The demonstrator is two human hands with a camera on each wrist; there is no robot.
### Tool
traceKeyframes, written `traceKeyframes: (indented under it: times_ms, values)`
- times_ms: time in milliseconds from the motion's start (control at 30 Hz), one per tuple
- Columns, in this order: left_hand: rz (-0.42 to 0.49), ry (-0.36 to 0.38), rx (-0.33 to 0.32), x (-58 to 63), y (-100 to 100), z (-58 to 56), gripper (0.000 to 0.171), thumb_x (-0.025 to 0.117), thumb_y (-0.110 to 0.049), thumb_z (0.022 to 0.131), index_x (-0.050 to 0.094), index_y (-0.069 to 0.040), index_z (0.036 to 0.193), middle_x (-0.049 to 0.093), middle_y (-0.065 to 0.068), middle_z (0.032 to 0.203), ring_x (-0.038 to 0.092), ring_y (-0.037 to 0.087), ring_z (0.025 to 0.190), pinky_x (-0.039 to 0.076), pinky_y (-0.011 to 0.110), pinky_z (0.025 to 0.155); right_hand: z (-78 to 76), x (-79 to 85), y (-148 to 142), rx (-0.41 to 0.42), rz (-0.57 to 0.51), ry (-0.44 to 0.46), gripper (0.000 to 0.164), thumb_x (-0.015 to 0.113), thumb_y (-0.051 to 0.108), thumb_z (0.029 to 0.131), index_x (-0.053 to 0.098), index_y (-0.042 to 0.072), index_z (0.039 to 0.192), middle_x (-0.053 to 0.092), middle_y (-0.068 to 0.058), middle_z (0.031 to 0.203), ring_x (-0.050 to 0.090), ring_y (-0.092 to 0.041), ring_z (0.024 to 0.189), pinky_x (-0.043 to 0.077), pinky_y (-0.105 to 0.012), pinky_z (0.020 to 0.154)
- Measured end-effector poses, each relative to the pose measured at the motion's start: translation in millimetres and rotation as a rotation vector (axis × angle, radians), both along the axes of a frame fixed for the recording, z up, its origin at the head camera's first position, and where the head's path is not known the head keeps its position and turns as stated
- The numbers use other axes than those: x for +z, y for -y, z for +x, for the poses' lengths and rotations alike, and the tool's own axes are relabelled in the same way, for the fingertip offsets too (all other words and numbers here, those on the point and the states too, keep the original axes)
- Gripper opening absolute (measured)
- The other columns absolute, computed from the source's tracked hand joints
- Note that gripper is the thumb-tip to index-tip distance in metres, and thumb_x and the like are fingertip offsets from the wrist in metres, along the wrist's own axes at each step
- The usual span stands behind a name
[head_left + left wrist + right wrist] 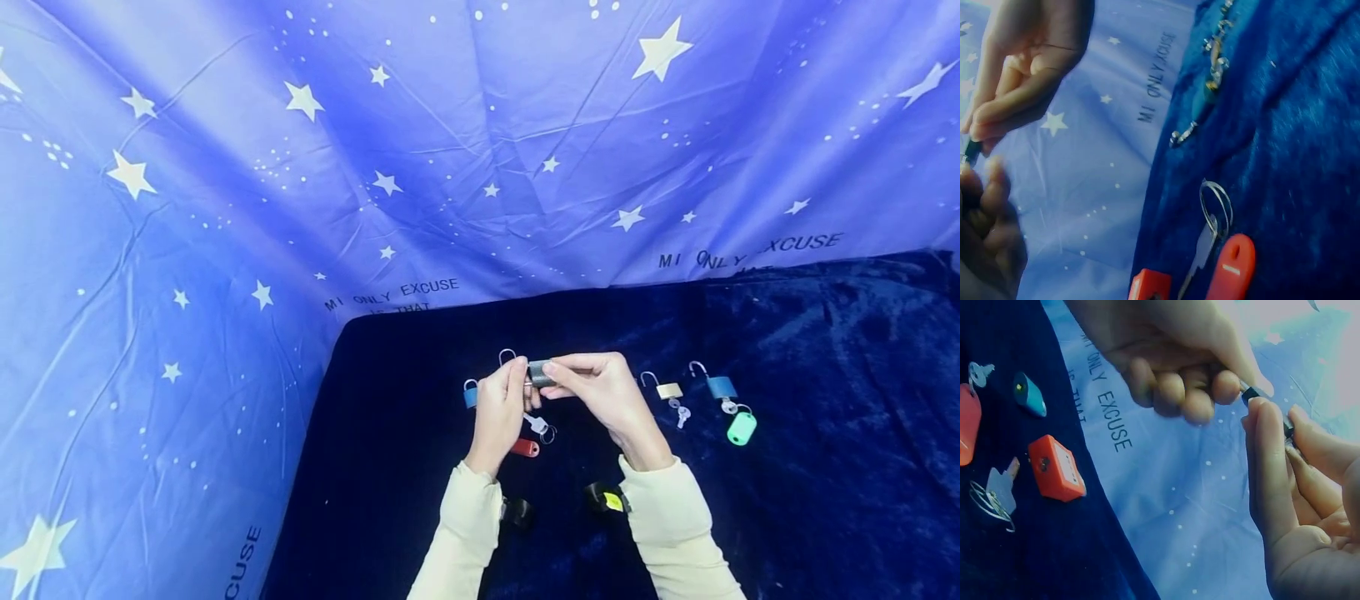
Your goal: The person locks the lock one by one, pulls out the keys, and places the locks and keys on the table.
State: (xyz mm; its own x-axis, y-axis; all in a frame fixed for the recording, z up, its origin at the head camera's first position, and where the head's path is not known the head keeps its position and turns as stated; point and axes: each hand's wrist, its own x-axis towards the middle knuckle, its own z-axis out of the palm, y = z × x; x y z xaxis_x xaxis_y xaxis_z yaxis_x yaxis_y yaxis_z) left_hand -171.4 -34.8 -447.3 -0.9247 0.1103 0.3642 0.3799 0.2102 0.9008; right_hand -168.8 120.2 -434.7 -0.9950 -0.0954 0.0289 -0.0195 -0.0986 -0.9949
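Observation:
A small dark grey padlock (540, 373) is raised between both hands. My right hand (603, 383) pinches its body between thumb and fingers. My left hand (501, 400) pinches a thin metal piece (1244, 385) at the padlock's left end; I cannot tell whether it is shackle or key. Below the hands, a red padlock (1057, 469) lies on the cloth, mostly hidden by the left hand in the head view. Near it are a key (536, 423) on a ring and a red tag (527, 448). A blue padlock (470, 397) lies left of the left hand.
Right of the hands lie a brass padlock (670, 390) with its shackle raised and keys (682, 415), and another blue padlock (722, 387) with a green tag (742, 428). Dark blue plush cloth (825, 500) covers the table. A starry curtain (450, 125) hangs behind and left.

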Motion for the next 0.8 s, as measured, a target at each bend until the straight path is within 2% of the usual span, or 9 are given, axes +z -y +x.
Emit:
traceKeyframes:
  times_ms: [67,167,367,567,800]
  values:
    - [-0.042,-0.019,0.065,-7.6,-1.3,-1.8,0.042,0.034,-0.029,0.099,0.048,-0.009,0.065,0.046,0.001,0.047,0.045,0.015,0.041,0.036,0.025,0.038,0.1,-1.4,2.1,0.023,-0.014,0.016,0.04,0.067,0.029,0.08,0.065,-0.004,0.102,0.066,-0.017,0.097,0.066,-0.03,0.077,0.051,-0.036,0.08]
    - [-0.065,-0.043,0.146,-19.5,-2.2,-5.5,0.045,0.032,-0.031,0.1,0.044,-0.012,0.061,0.04,-0.004,0.045,0.039,0.009,0.04,0.031,0.024,0.037,0.4,-2.4,4.8,0.029,-0.016,0.041,0.04,0.068,0.03,0.079,0.065,-0.004,0.101,0.067,-0.016,0.094,0.066,-0.031,0.075,0.051,-0.035,0.081]
    - [-0.081,-0.109,0.256,-24.8,-5.3,-6.3,0.045,0.032,-0.033,0.099,0.044,-0.015,0.06,0.042,-0.007,0.048,0.04,0.005,0.043,0.034,0.022,0.039,-0.9,-2.3,6.8,0.061,-0.052,0.069,0.041,0.068,0.027,0.08,0.062,-0.008,0.1,0.066,-0.017,0.095,0.065,-0.031,0.076,0.051,-0.036,0.082]
    - [-0.118,-0.134,0.273,-26.4,-9.5,-4.8,0.046,0.032,-0.032,0.1,0.044,-0.016,0.058,0.04,-0.009,0.047,0.038,0.003,0.042,0.032,0.021,0.04,-0.6,-1.8,5.2,0.054,-0.06,0.098,0.042,0.07,0.028,0.077,0.063,-0.007,0.099,0.066,-0.017,0.094,0.066,-0.031,0.076,0.05,-0.036,0.083]
    - [-0.11,-0.083,0.263,-29.8,-8.6,-2.8,0.045,0.035,-0.028,0.099,0.046,-0.015,0.057,0.041,-0.01,0.047,0.039,0.003,0.043,0.033,0.021,0.04,-0.9,-5.5,6.1,0.095,-0.075,0.106,0.04,0.068,0.025,0.08,0.062,-0.009,0.101,0.065,-0.019,0.097,0.066,-0.03,0.078,0.051,-0.037,0.081]
